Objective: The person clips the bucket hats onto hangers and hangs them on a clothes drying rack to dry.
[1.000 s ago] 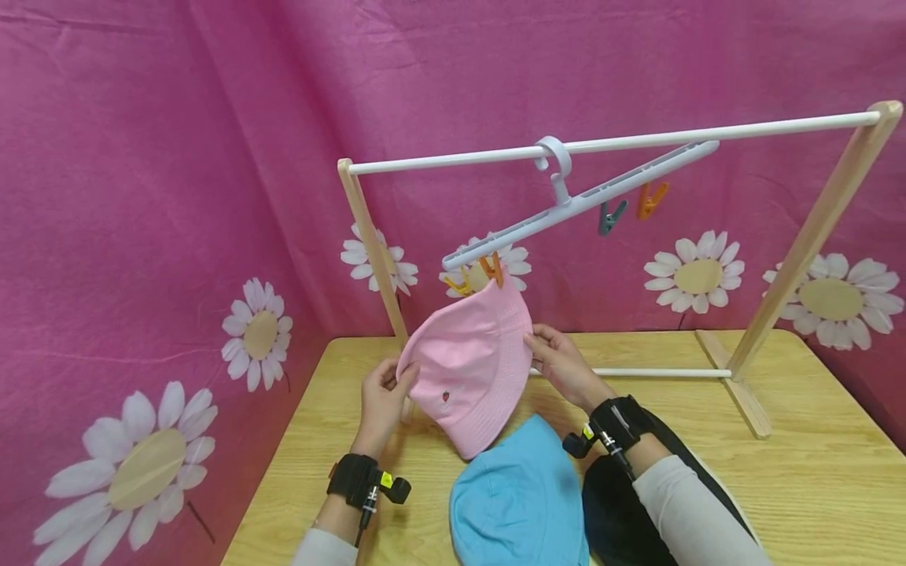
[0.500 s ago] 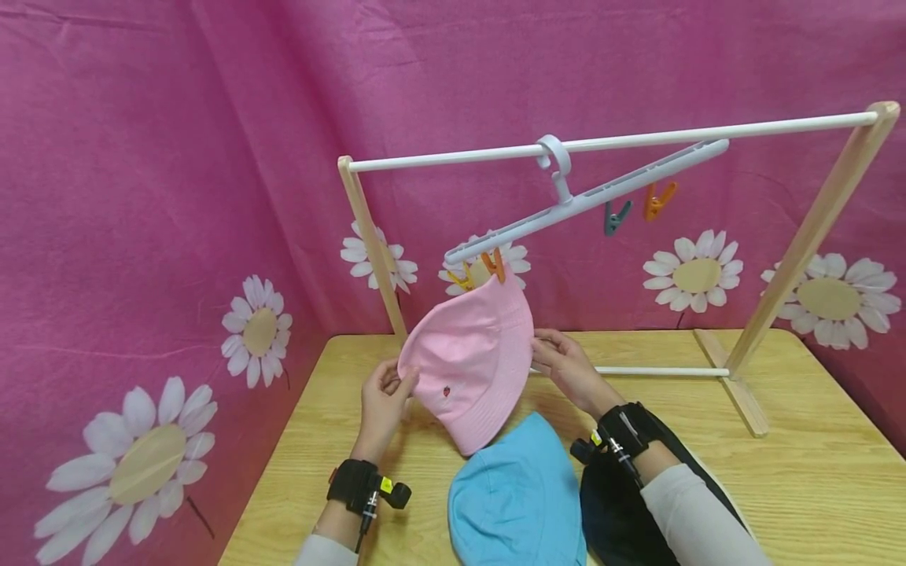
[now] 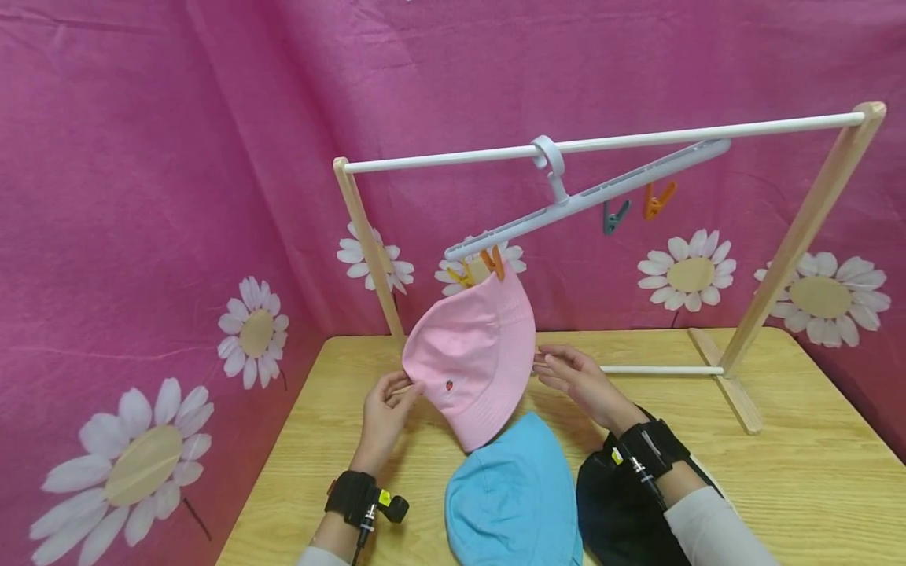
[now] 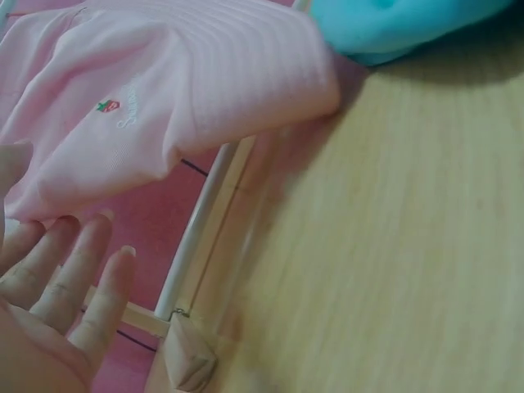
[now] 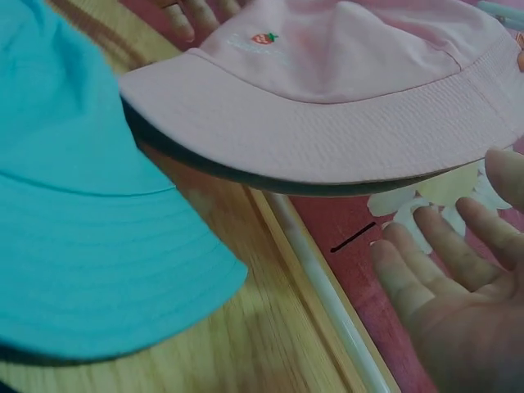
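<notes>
A pink bucket hat (image 3: 470,358) with a small strawberry motif hangs tilted from an orange clothespin (image 3: 493,263) at the lowered left end of a pale hanger (image 3: 587,200). Beside the hat's crown is my left hand (image 3: 385,413). In the left wrist view its fingers (image 4: 98,282) are loosely extended at the pink cloth; whether they touch it I cannot tell. My right hand (image 3: 583,385) stands off the brim, fingers spread and holding nothing, as the right wrist view shows. On the table below lie a light blue bucket hat (image 3: 515,495) and a black hat (image 3: 623,507), partly under my right forearm.
The hanger hooks over the white top rod (image 3: 694,134) of a wooden rack, whose right post (image 3: 803,240) rises from a foot on the table (image 3: 814,472). A yellow clip (image 3: 460,275), a grey clip (image 3: 614,217) and another orange clip (image 3: 658,201) hang from the hanger. Pink flowered cloth stands behind.
My right hand has let go of the brim and drawn away to the right. My left hand has loosened from the hat's crown. The pink hat hangs from the clip, shifted slightly right.
</notes>
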A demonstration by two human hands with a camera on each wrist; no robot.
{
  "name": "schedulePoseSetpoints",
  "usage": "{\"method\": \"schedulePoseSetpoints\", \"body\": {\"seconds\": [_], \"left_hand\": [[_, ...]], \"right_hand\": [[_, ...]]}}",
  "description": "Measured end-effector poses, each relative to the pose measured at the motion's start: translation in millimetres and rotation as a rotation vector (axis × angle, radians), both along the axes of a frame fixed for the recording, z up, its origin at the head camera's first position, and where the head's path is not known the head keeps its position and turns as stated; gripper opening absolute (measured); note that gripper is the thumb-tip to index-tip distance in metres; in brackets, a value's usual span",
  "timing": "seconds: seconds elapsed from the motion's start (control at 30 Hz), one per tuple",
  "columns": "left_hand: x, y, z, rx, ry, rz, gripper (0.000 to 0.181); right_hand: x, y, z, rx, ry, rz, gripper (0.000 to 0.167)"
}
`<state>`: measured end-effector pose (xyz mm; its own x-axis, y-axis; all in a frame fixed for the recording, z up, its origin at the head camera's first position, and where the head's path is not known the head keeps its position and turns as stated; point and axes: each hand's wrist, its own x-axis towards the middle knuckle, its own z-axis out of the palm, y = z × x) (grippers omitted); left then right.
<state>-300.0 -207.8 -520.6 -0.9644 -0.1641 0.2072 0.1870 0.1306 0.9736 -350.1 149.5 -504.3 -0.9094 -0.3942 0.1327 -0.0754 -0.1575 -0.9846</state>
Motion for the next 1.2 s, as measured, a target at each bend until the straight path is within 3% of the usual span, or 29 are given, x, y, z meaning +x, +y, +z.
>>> {"method": "schedulePoseSetpoints", "body": {"seconds": [0.27,0.47,0.8,1.0,1.2], "left_hand": [[15.4,15.7,-11.2,-0.088,-0.149,-0.088,0.048],[27.1,30.4,-9.6,-0.219,-0.199,-0.188,0.049],[40.0,36.4,8.6,-0.481,-0.270,-0.368,0.042],[39.7,41.0,21.9,-0.524,-0.276,-0.455,0.037],[38.5,56.6,31.3,-0.605,-0.299,-0.503,0.036]], "right_hand": [[18.9,14,-2.1,0.223,-0.044,0.001,0.055],[30.8,19,0.0,0.348,-0.019,-0.011,0.059],[57.3,6,-10.3,0.437,-0.038,-0.029,0.063],[65.4,-5,-10.3,0.486,-0.062,-0.084,0.065],[66.2,-12,-12.1,0.544,-0.095,-0.130,0.066]]}}
